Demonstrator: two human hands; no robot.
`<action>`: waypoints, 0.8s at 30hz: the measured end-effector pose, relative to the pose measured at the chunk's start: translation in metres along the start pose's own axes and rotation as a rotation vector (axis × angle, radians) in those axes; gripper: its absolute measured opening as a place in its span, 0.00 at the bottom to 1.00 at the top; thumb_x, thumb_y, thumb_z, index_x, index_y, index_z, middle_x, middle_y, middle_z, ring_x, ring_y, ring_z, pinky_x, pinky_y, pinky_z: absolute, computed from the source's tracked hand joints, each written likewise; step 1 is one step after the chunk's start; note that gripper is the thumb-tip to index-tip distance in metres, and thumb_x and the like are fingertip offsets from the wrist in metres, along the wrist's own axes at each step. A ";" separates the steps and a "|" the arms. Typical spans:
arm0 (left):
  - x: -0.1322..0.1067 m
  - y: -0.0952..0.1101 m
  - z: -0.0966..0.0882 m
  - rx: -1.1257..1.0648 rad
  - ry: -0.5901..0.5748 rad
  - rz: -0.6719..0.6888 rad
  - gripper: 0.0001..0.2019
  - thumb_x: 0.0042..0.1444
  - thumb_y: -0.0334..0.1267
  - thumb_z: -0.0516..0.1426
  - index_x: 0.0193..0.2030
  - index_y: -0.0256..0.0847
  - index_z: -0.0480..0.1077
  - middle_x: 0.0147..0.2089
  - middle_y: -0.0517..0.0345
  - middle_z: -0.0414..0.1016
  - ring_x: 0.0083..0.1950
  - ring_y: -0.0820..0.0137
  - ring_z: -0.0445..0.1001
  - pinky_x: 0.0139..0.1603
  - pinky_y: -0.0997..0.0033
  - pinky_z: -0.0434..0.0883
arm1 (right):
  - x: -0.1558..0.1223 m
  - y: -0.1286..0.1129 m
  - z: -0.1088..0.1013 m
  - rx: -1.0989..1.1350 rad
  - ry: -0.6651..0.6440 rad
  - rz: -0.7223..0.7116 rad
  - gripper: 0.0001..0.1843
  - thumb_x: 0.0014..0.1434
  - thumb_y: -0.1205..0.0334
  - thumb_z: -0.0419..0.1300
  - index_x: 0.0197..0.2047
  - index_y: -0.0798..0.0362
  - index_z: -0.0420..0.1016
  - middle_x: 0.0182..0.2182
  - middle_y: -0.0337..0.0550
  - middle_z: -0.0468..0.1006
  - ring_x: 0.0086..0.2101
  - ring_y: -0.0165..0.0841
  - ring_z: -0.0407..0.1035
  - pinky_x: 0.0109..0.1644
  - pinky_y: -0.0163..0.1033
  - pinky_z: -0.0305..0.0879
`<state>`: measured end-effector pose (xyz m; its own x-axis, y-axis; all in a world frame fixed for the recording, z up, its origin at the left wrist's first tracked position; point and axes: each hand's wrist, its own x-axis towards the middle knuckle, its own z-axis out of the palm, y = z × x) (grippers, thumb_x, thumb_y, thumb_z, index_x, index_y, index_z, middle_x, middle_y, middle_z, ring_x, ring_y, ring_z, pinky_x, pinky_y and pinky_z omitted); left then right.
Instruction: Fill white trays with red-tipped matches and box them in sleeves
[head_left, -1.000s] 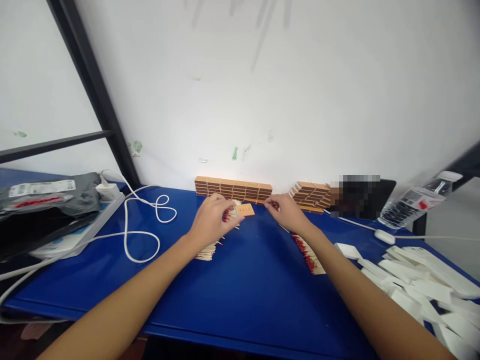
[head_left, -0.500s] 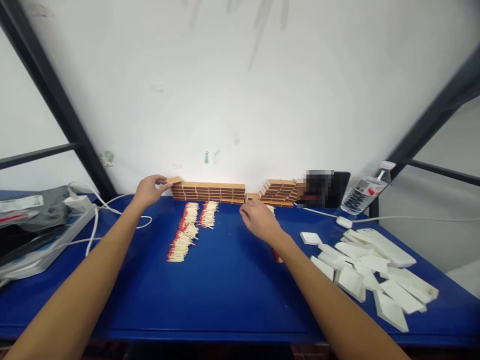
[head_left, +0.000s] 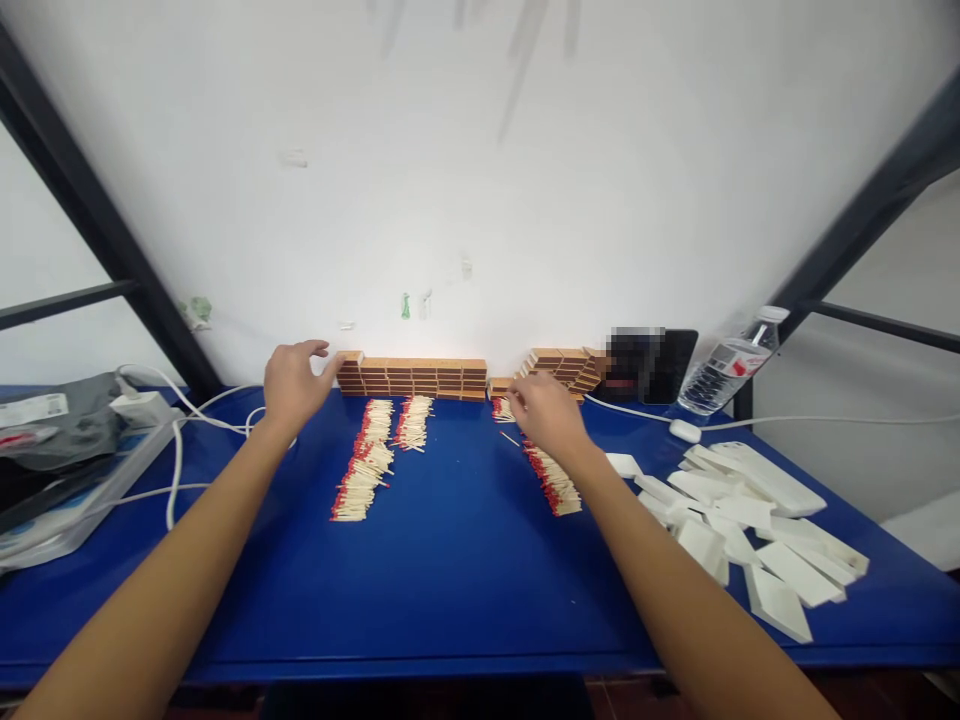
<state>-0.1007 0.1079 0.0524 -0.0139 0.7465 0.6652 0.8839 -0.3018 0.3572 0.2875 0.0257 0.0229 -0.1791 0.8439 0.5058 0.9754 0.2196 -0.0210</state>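
Near the surface's (head_left: 450, 560) back edge, the left hand (head_left: 292, 385), fingers parted, seemed to be settling the top-left matchbox (head_left: 352, 356) on the stack (head_left: 424, 378), likely needing squaring next; I couldn't read the right hand's (head_left: 553, 417) grip

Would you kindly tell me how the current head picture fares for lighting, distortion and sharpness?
Head view: the white wall is evenly lit, with soft dark streaks, probably shadows, up high; in the head view, the black posts splay outward, likely wide-angle distortion; in the head view, the matchsticks are distinguishable, but the bottle label is too soft to read.
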 end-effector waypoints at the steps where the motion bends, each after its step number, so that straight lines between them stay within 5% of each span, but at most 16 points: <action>1: -0.008 0.012 -0.001 -0.007 -0.001 0.042 0.19 0.69 0.52 0.59 0.55 0.40 0.79 0.56 0.45 0.84 0.62 0.48 0.77 0.67 0.48 0.69 | 0.001 0.010 -0.001 -0.020 0.023 0.046 0.14 0.74 0.66 0.54 0.39 0.53 0.81 0.40 0.55 0.85 0.45 0.46 0.72 0.47 0.46 0.63; 6: -0.058 0.066 0.006 -0.148 -0.163 0.533 0.14 0.73 0.47 0.57 0.51 0.41 0.79 0.47 0.48 0.85 0.50 0.56 0.80 0.56 0.53 0.75 | 0.004 0.039 0.003 -0.033 0.028 0.092 0.09 0.70 0.65 0.59 0.38 0.50 0.80 0.38 0.51 0.85 0.44 0.46 0.71 0.45 0.46 0.63; 10: -0.086 0.077 0.019 -0.140 -0.222 0.694 0.11 0.73 0.42 0.58 0.49 0.41 0.80 0.41 0.48 0.84 0.47 0.57 0.79 0.52 0.54 0.76 | 0.005 0.039 0.007 -0.049 0.028 0.065 0.08 0.69 0.65 0.60 0.38 0.50 0.80 0.40 0.52 0.84 0.45 0.47 0.70 0.48 0.47 0.64; 24: -0.094 0.082 0.017 -0.133 -0.248 0.805 0.10 0.75 0.40 0.57 0.48 0.40 0.80 0.41 0.49 0.83 0.46 0.59 0.78 0.50 0.56 0.75 | 0.021 0.031 0.028 -0.161 -0.095 -0.077 0.19 0.73 0.65 0.51 0.47 0.57 0.86 0.46 0.61 0.82 0.52 0.51 0.67 0.58 0.51 0.61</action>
<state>-0.0192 0.0227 0.0077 0.7118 0.3780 0.5919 0.5179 -0.8518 -0.0789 0.3101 0.0639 0.0082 -0.2577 0.8717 0.4168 0.9650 0.2104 0.1568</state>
